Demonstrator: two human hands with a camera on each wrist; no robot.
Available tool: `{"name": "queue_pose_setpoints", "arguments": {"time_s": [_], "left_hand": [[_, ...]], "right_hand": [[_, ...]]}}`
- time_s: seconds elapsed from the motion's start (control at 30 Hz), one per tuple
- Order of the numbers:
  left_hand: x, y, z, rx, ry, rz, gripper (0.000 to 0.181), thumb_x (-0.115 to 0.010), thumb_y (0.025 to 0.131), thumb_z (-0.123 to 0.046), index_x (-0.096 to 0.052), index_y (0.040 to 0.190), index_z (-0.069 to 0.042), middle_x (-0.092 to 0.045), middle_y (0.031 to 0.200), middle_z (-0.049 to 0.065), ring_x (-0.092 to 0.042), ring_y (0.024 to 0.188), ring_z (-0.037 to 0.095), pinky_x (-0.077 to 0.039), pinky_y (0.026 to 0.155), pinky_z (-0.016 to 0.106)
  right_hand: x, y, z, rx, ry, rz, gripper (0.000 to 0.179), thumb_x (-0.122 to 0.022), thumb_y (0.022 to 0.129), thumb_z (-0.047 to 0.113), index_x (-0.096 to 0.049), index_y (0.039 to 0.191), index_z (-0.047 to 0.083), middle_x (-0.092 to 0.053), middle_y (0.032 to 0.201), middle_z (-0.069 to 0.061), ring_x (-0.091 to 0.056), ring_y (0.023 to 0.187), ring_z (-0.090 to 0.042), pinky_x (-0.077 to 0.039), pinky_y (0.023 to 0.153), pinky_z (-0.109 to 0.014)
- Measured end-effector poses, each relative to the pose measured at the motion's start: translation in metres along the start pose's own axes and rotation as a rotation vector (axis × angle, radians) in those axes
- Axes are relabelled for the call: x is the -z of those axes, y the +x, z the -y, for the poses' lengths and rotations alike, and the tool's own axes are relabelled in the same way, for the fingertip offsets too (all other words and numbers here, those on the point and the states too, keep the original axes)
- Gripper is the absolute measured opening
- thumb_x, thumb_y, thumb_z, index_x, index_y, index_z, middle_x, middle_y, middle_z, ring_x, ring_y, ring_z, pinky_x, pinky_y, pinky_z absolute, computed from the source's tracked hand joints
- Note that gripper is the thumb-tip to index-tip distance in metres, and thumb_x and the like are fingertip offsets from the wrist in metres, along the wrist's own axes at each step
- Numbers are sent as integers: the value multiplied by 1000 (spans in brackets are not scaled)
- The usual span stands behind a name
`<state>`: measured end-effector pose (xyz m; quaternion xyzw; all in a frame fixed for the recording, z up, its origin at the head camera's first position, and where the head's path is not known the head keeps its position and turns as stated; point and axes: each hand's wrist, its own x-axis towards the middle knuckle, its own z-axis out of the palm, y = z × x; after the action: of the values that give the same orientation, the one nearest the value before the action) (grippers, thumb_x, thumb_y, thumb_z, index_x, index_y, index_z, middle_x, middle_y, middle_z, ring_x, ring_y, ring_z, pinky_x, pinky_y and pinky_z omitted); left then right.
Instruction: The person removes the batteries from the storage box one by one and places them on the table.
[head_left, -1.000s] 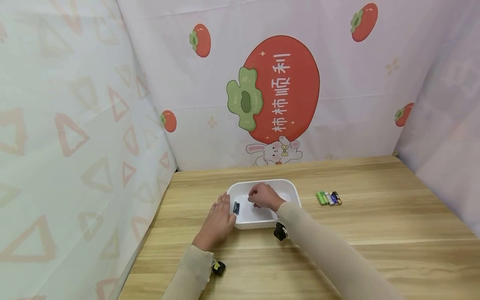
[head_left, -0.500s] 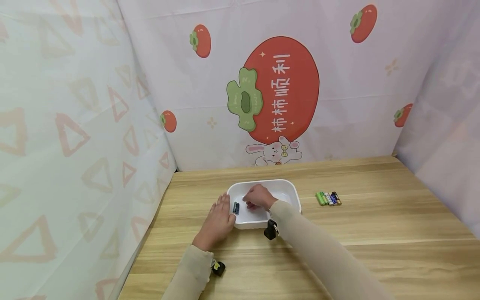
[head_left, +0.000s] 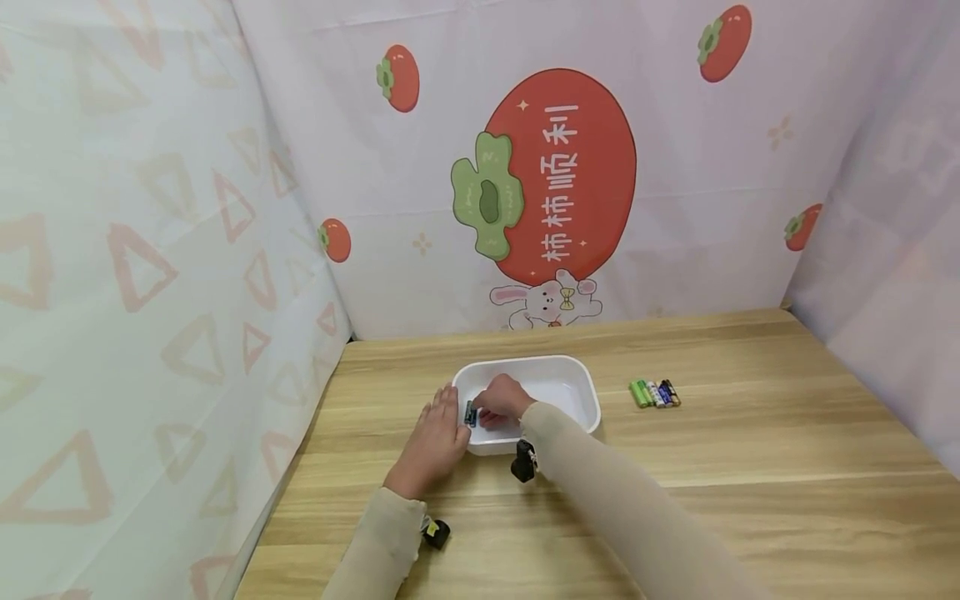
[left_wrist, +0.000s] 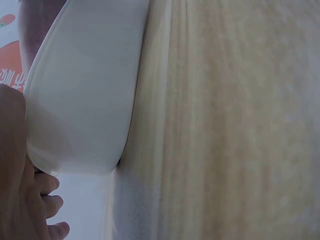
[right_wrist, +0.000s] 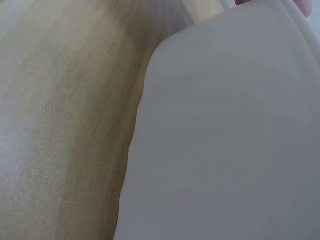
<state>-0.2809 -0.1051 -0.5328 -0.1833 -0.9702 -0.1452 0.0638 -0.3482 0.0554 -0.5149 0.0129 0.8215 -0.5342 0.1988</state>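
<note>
A white plastic tray [head_left: 558, 398] stands on the wooden table, with two dark cylindrical batteries [head_left: 470, 415] lying side by side near its left wall. My left hand [head_left: 431, 442] rests along the tray's left side, fingers extended and thumb by the near corner; its fingertips show past the rim in the left wrist view. Inside the tray my right hand [head_left: 504, 400] has its fingers bent, with the fingertips right at the batteries. I cannot tell whether it pinches one. In the right wrist view the tray wall [right_wrist: 225, 130] hides most of this hand.
To the right of the tray, several small batteries [head_left: 654, 393] in green, white, blue and black lie in a row on the table [head_left: 712, 450]. A printed cloth [head_left: 420, 167] hangs behind the table, with more cloth at both sides.
My right hand has moved left and slightly down inside the tray, from its middle to the two dark batteries. The left hand has stayed at the tray's left side.
</note>
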Motion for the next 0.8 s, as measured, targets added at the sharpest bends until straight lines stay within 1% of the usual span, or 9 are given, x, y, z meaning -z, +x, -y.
{"name": "queue_pose_setpoints", "arguments": {"time_s": [0.1,0.27,0.4,0.47,0.6,0.63,0.8], "left_hand": [[0,2,0,-3,0,0,65,-43,99,-21,-17,152,7,-18,158,20,-17,145,33,-17,115,49],[-2,2,0,-8,14,-1,66,-41,98,-21,-16,152,7,-17,158,20,-18,145,33,-17,115,49],[-1,2,1,-11,2,-11,65,-41,99,-22,-15,152,6,-18,158,20,-18,145,33,-17,115,49],[-1,2,1,-16,0,-19,65,-41,99,-21,-17,152,7,-19,158,20,-19,145,33,-17,115,49],[-1,2,0,-13,14,-11,65,-42,99,-21,-17,152,7,-18,158,20,-19,144,34,-18,115,49],[-1,1,0,-15,14,-13,65,-42,98,-21,-18,152,7,-19,158,21,-20,144,34,-19,115,50],[2,0,-2,-14,-2,-6,65,-42,98,-21,-18,152,7,-19,158,20,-18,145,33,-18,115,50]], "right_hand": [[-1,3,-1,7,-37,-14,14,-68,85,10,-67,84,-4,-69,76,-15,-70,63,-22,-57,56,-30],[-3,4,0,29,-49,-10,12,-69,82,7,-68,80,-5,-69,74,-17,-69,60,-24,-57,54,-30],[-5,3,2,60,-138,-46,10,-69,78,6,-69,74,-3,-68,68,-15,-65,54,-20,-55,51,-30],[-7,3,3,80,-217,-65,11,-71,76,7,-69,71,-2,-67,64,-12,-61,49,-17,-51,47,-27],[-9,2,5,123,-354,-84,11,-72,74,9,-70,67,0,-62,55,-7,-52,43,-13,-41,42,-24],[-9,2,5,131,-373,-87,11,-73,73,9,-70,66,1,-61,53,-6,-51,42,-13,-40,42,-24],[-10,-2,6,143,-391,-108,13,-72,73,10,-65,63,6,-57,51,-3,-50,43,-13,-40,43,-25]]}}
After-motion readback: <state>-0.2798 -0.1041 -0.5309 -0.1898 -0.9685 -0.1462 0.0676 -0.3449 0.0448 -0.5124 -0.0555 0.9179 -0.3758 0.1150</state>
